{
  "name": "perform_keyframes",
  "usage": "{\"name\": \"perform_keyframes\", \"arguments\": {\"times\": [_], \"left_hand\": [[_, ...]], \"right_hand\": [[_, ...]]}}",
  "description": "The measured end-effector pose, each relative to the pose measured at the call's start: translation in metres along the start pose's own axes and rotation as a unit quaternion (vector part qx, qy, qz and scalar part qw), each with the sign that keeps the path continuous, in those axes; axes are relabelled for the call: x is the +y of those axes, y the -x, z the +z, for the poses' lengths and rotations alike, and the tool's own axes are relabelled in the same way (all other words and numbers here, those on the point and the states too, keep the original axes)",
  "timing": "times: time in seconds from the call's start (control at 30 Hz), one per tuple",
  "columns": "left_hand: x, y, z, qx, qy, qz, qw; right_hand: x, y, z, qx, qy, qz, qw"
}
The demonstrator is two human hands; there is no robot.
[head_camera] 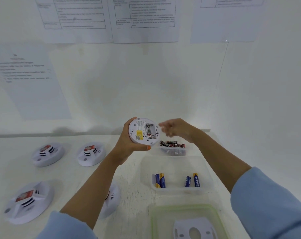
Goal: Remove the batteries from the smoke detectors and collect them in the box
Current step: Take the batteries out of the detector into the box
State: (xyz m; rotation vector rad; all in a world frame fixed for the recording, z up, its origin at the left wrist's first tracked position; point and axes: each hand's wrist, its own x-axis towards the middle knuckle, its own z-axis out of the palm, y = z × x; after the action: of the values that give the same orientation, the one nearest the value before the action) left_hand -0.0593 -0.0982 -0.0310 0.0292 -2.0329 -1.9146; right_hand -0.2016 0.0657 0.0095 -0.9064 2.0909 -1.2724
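Detector (pixel 143 131) sits back-up in the left hand (pixel 127 144), fingers wrapped round its rim, battery bay showing one battery (pixel 148 129) beside an empty slot. At its 3 o'clock the right hand (pixel 174 129) is motion-blurred; I cannot tell whether its fingers hold anything. The small battery box (pixel 174 149) lies at the detector's 5 o'clock. Risk, as I judge it: a tilted detector could shed the remaining cell onto the table (pixel 129 178), missing the box.

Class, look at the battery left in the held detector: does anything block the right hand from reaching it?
Nothing visible. The smoke detector in the left hand has its compartment open, the battery exposed, and the right hand beside it, blurred.
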Motion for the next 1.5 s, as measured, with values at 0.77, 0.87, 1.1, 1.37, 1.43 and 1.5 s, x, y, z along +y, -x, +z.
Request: {"name": "perform_keyframes", "arguments": {"times": [0.77, 0.87, 1.1, 1.37, 1.43, 1.5], "left_hand": [[-0.021, -0.007, -0.007, 0.003, -0.022, -0.013, 1.000], [-0.019, -0.004, -0.008, 0.000, -0.011, -0.014, 1.000], [-0.007, 0.000, 0.000, -0.015, -0.008, -0.003, 1.000], [0.002, 0.013, 0.011, -0.030, -0.015, 0.007, 0.999], [0.006, 0.016, 0.013, -0.035, -0.014, 0.009, 0.999], [0.008, 0.018, 0.015, -0.040, -0.013, 0.011, 0.999]], "right_hand": [[0.032, -0.033, 0.010, -0.040, 0.293, -0.040, 0.954], [0.019, -0.019, -0.003, -0.005, 0.059, -0.010, 0.998], [-0.037, 0.013, -0.016, 0.002, 0.115, -0.115, 0.987], [-0.062, 0.024, 0.006, 0.031, 0.302, -0.142, 0.942], [-0.064, 0.029, 0.008, 0.042, 0.299, -0.139, 0.943], [-0.064, 0.032, 0.011, 0.043, 0.296, -0.134, 0.945]]}}
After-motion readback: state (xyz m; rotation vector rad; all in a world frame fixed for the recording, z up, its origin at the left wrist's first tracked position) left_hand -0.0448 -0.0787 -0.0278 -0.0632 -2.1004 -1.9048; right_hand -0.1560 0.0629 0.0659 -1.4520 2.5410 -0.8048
